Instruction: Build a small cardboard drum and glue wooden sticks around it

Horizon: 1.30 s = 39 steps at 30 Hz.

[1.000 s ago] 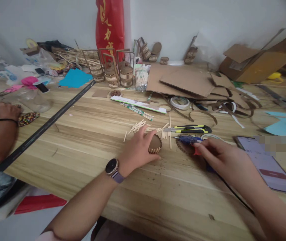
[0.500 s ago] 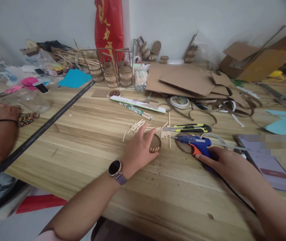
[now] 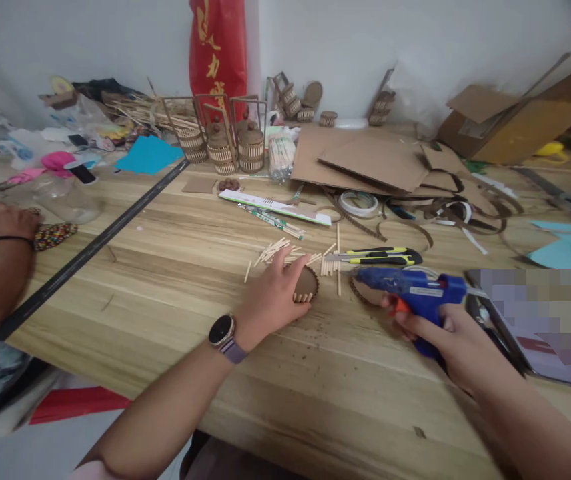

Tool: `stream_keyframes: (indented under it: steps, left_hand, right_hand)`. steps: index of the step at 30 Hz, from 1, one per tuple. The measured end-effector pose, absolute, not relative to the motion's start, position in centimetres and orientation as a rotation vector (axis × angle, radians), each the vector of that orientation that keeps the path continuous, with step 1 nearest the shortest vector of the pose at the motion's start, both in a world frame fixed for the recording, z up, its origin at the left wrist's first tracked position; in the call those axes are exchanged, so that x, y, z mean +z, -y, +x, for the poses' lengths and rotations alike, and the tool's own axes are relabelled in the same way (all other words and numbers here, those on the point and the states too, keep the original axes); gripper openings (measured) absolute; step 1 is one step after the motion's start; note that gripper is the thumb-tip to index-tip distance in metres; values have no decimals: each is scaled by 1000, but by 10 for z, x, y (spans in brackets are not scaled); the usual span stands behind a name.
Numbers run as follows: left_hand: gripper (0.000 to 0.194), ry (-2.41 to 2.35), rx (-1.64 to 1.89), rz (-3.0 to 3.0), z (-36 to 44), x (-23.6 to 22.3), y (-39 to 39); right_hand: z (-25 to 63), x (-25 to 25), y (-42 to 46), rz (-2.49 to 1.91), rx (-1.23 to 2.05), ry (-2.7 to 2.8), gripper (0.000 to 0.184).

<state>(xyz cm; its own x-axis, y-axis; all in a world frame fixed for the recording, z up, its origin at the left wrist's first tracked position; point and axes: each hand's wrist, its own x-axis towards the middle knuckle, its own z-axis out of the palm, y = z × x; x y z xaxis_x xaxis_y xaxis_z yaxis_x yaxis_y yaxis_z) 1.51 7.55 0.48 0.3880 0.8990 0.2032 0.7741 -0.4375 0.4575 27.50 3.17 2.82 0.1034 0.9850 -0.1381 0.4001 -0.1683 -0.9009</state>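
My right hand is wrapped around a blue hot glue gun, its fingers by the orange trigger. The gun's nozzle points left, above a second cardboard disc with a corrugated rim. On the table, my left hand spans a round brown cardboard base, thumb at its near edge and fingers around its far side. Several short sticks stand along the near rim of this base; my hand hides its left part. Loose wooden sticks lie just behind. A yellow-and-black utility knife rests beyond the gun.
Flat cardboard sheets, brown strips and a white tape roll lie farther back. Small stick-sided baskets with tall handles stand behind. A tablet-like device lies at right. At left, another person's arm rests beyond a dark strip.
My right hand has raised the glue gun off the table, tilting its back end up. My left hand and the round base have shifted slightly left.
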Motion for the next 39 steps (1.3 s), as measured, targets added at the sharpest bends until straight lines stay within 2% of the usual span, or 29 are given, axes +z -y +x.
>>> stream_keyframes:
  steps: [3,6,15,21,39]
  left_hand:
    - [80,-1471,609,2352,16,5,-75]
    - [80,-1482,594,2346,16,6,-75]
    - [79,-1478,611,2360,16,5,-76]
    - [80,-1463,626,2372,15,3,-76]
    - [78,-1459,620,2381,15,4,-76]
  right_hand:
    - [267,22,-29,-1569,1327,1347,40]
    - [262,17,-29,-1570,1358,1394,39]
    - [262,-4,-26,-1677,974,1709,35]
    - [256,4,-26,-1632,779,1944,28]
    - [245,9,-25,-1613,638,2016,31]
